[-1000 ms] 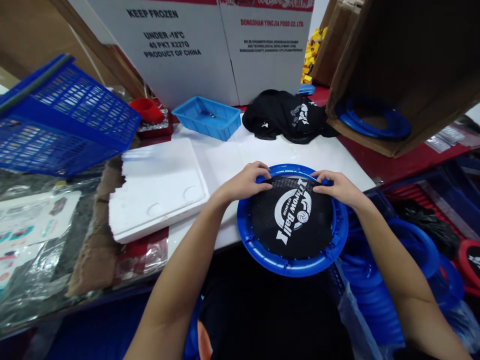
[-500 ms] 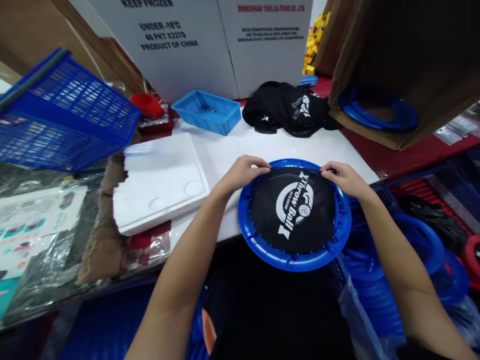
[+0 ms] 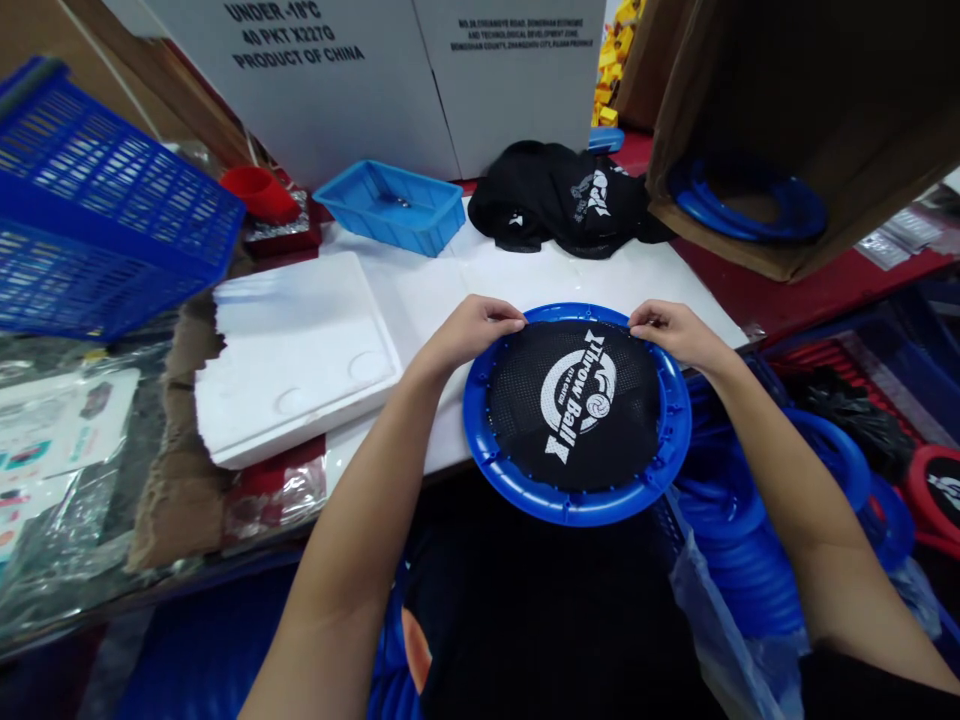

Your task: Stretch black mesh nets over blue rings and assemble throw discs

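1. Mesh net (image 3: 576, 405), black and printed in white, lies stretched inside the blue ring (image 3: 574, 505); the ring sits on the near edge of the white counter (image 3: 660, 285), its front part hanging past that edge toward the person.
2. Since a second ago both hands have slid outward along the far rim: they were pressing down on the net's top edge close together, and now they sit further apart at the ring's upper corners.
3. Left hand (image 3: 469, 330) is curled nearly closed, fingertips pinching the net's edge against the rim at the upper left.
4. Right hand (image 3: 667, 328) is likewise curled, thumb and fingers nipping the net's edge at the upper right.
5. That shift suggests the far edge is being worked onto the ring section by section; the net's top line looks flatter and nearer the rim than before.
6. Writing on the net reads "Throw Ball", with smaller lettering beside it too fine to make out and a small ball emblem.
7. White carton (image 3: 300, 70) behind reads "UNDER -18°C", "40 PKT X227G", "PRODUCT OF CHINA"; the neighbouring carton's small print is not legible.
8. A heap of black nets (image 3: 559, 205) lies further back on the counter, beside a blue tray (image 3: 390, 205).
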A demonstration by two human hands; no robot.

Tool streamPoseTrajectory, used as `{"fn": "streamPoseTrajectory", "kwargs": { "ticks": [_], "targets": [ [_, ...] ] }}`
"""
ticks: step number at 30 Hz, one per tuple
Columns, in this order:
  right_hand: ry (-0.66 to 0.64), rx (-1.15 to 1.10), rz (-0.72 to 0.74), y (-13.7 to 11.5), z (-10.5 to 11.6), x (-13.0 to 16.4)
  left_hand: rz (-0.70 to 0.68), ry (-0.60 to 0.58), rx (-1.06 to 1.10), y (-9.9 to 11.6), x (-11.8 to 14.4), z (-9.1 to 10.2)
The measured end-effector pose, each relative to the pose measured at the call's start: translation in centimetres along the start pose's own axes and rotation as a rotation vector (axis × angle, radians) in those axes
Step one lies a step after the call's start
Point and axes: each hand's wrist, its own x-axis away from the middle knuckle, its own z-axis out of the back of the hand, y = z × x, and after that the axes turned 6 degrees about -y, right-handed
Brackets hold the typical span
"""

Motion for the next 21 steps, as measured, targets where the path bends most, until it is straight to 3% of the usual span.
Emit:
{"fn": "streamPoseTrajectory", "kwargs": {
  "ticks": [7, 13, 18, 21],
  "targets": [
    [-0.089, 0.306, 0.103, -2.3, 0.0, 0.1, -0.036, 0.030, 0.005, -0.1, 0.1, 0.1],
    [-0.138, 0.365, 0.180, -1.9, 0.2, -0.1, -0.005, -0.049, 0.085, -0.1, 0.3, 0.4],
    [-0.230, 0.414, 0.217, -2.1, 0.4, 0.3, -0.026, 0.082, -0.005, 0.2, 0.3, -0.5],
    [-0.271, 0.467, 0.174, -3.0, 0.2, 0.5, -0.007, 0.097, 0.009, 0.3, 0.3, -0.8]
  ]
}}
